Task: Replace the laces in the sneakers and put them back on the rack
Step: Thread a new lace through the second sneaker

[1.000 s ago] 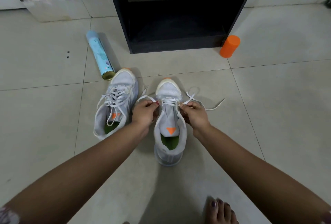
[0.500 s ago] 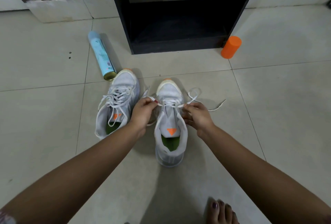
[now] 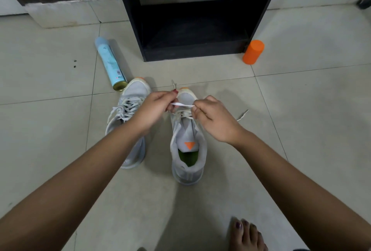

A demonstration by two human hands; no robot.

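- Lace (image 3: 183, 105): where is it, and who has it?
- Stretched flat between the 2 hands, just above the toe end of the sneaker (image 3: 188, 150) that sits on the floor (image 3: 301, 130) in front of the rack (image 3: 263, 9). The left hand (image 3: 154, 108) pinches 1 stretch of it between thumb and fingertips. The right hand (image 3: 212, 118) pinches the other end of that stretch, its remaining fingers curled in. 1 free tip trails on the tiles beyond the right wrist.
- How will it behave?
- Limp, light, flat woven tape, I'd judge. It won't push through an eyelet unless pinched close to the stiff tip, and it twists easily, so hold it near the end and flat.
- And the shoe?
- Light, with a soft mesh upper and a firmer sole. Nothing pins it down, so a hard tug could drag or tip it. For carrying, the heel collar looks the best hold.
- The pair?
- The other sneaker (image 3: 130, 98) lies just beside it, partly under the left forearm, laces threaded with loose ends. Both are near the rack, not on it. A spray can (image 3: 110, 64) lies by that shoe's toe, and an orange cylinder (image 3: 253, 51) sits at the rack's corner.
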